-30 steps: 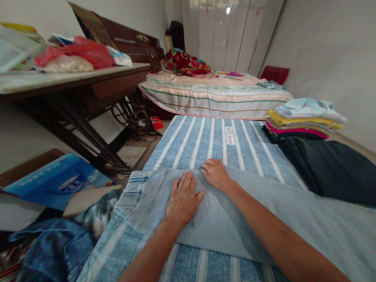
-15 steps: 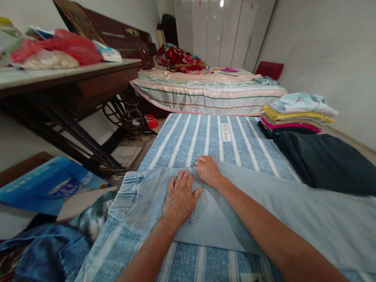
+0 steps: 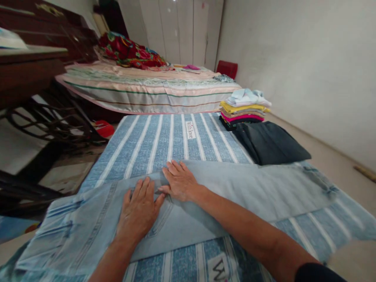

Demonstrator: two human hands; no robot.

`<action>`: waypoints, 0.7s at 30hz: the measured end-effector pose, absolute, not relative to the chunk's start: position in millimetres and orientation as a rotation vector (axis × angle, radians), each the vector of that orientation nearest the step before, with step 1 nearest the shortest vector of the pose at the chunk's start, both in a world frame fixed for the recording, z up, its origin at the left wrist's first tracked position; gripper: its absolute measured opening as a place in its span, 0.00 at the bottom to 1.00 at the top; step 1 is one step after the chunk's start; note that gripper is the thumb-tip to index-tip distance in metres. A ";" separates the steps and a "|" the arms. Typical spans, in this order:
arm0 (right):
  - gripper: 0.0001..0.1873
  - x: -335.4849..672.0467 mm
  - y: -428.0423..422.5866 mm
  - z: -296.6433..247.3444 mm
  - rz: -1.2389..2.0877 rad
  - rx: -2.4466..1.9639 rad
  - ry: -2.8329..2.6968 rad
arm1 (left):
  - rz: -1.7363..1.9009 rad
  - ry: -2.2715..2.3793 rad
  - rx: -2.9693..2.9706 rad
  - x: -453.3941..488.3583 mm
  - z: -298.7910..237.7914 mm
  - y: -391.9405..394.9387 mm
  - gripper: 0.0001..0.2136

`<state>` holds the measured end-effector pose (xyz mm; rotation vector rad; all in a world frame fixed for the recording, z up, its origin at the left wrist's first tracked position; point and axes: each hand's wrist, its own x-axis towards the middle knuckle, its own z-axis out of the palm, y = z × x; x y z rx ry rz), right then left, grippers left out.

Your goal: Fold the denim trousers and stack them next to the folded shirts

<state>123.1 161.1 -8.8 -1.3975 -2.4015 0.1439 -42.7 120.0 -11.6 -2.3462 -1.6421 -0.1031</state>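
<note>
Light blue jeans (image 3: 235,188) lie lengthwise across the striped cover, one leg over the other, with the gathered elastic waist at the left and the hem at the far right. My left hand (image 3: 138,209) rests flat on the denim near the back pocket, fingers extended. Just right of it, my right hand (image 3: 180,182) also lies flat with its fingers spread, close to the upper edge of the jeans. The two thumbs are near each other above the pocket stitching (image 3: 161,221).
A folded dark garment (image 3: 273,143) sits beyond the jeans at the right, beside a stack of folded clothes (image 3: 243,107). The blue striped cover (image 3: 158,137) spreads underneath. Farther back is a bed (image 3: 147,92) with a red floral blanket (image 3: 132,53). A sewing-machine table (image 3: 32,74) stands left.
The view has turned right, bringing the jeans' hem into sight. My right hand's curled fingers have straightened and spread flat on the denim. My left hand stays flat near the pocket.
</note>
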 end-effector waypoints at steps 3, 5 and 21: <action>0.36 130.9 157.6 -11.5 0.231 -1.445 -2.396 | -0.107 -1.629 -2.346 -42.4 -10.2 122.9 0.26; 0.35 134.8 158.9 -14.1 0.249 -1.426 -2.407 | -0.112 -1.620 -2.352 -42.4 -9.3 123.2 0.26; 0.11 185.5 189.0 -22.6 0.144 -1.787 -2.045 | 0.019 -1.819 -2.387 -41.3 3.6 118.8 0.24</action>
